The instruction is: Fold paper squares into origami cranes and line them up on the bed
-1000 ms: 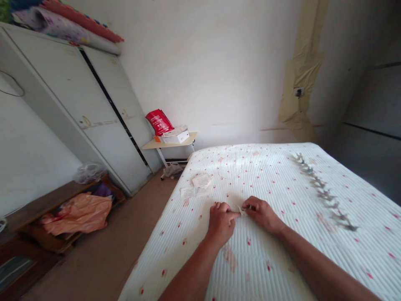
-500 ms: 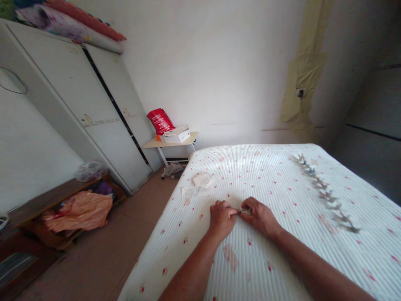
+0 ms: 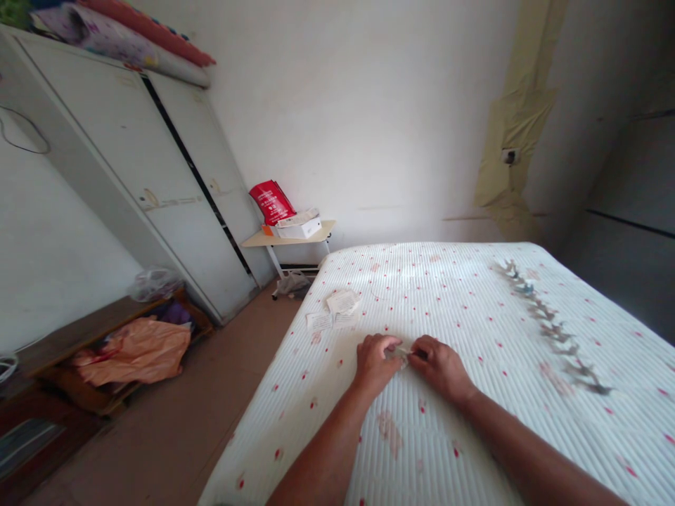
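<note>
Between my two hands, just above the bed, is a small folded piece of paper, pale and partly covered by fingers. My left hand pinches its left side between thumb and forefinger. On the other side, my right hand has its fingertips closed on the paper's right end. The exact shape of the fold is too small to make out. Beyond my left hand lie several loose sheets of printed paper, flat on the bed. A row of small folded paper figures runs along the bed's right part.
A quilted white bed cover with red dots lies under everything. Past its far left corner stands a small table bearing a red bag and a white box. A wardrobe and a low wooden cabinet are at left.
My fingertips have drawn slightly apart, so more of the small paper shows between them. My left thumb and forefinger have spread around it. The view has shifted a little.
</note>
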A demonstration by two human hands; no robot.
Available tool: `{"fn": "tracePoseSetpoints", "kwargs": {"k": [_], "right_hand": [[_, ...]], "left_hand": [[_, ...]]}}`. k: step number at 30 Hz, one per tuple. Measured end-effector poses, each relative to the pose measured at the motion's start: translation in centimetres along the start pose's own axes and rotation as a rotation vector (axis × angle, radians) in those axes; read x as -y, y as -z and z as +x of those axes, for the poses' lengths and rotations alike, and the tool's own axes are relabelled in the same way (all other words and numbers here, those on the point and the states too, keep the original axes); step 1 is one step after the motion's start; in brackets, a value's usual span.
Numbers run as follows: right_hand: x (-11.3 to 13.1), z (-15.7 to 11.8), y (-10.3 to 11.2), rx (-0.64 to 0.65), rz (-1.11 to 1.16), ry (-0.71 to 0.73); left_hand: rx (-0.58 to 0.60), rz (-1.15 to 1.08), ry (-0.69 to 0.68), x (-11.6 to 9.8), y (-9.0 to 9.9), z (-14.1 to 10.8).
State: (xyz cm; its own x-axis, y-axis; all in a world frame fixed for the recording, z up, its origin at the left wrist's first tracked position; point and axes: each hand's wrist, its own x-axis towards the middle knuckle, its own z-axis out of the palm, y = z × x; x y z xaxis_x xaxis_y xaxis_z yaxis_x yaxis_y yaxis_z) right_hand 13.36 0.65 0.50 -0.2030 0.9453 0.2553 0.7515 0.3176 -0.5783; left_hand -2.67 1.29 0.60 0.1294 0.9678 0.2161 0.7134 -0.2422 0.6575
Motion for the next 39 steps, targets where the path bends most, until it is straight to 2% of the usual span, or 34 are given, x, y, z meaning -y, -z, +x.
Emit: {"fn": "tracePoseSetpoints", "kwargs": {"k": [6,13,18,22,31,39], "right_hand": [[-0.6,0.1,-0.1,0.009,0.287,0.022],[-1.1,0.3,-0.5,0.033,0.475,0.055],[-0.9,0.4,-0.4,0.060,0.644,-0.015],[-0.5,0.3,-0.1,0.103,0.770,-0.106],[0.3,0.2,0.0,0.108,0.901,-0.213],[0.9,0.1,0.5,0.117,0.828,-0.175]], "left_hand": [[-0.059,-0.117,-0.109,0.4,-0.6,0.1],[-0.044,-0.058,-0.170,0.5,-1.1,0.0],[-0.046,-0.105,-0.197,0.2,-0.8,0.0],[-0.017,-0.287,-0.126,0.2,-0.4,0.0],[0.106,-0.619,0.165,-0.2,-0.2,-0.1],[0.100,-0.685,0.205,-0.2,0.0,-0.2]]}}
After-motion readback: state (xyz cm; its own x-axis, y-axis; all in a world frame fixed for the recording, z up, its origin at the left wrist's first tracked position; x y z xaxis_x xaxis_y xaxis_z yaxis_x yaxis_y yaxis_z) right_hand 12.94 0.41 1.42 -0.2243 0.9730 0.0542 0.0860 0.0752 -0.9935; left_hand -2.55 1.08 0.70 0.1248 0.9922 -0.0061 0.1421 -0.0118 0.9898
